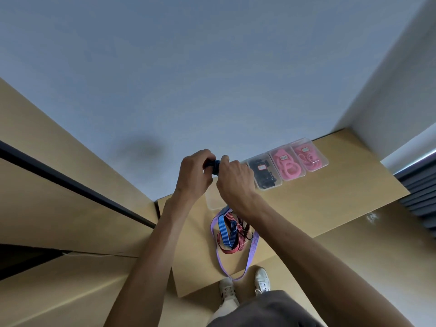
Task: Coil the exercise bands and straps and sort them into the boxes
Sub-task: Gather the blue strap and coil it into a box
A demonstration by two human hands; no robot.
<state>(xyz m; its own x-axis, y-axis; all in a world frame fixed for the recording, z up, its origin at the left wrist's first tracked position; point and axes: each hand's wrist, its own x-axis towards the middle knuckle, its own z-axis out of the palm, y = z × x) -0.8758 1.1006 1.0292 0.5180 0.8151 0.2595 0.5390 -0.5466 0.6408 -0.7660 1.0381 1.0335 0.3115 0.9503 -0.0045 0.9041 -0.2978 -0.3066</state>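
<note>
- Both hands raised above the worktop (318, 204), close together, working one dark blue band (213, 164) between them.
- Left hand (194, 174): fingers curled round the left side of the band, grasping it.
- Right hand (234, 178): fingers clenched on the right side of the same band, thumb up beside it. Most of the band is hidden inside the two grips; whether it is fully coiled cannot be told.
- Below the hands, a loose tangle lies on the worktop: a blue strap (224, 230), a red striped strap (233, 249) and a long lilac band (253, 250) whose loop hangs over the near edge.
- An empty clear box (212, 204) sits just under the wrists, partly hidden.
- Further right, three clear boxes stand in a row, touching: one with black items (265, 172), then two pink-filled boxes (286, 165) (309, 155), each bearing a small label.
- White shoes (262, 279) show on the floor at the near edge.
</note>
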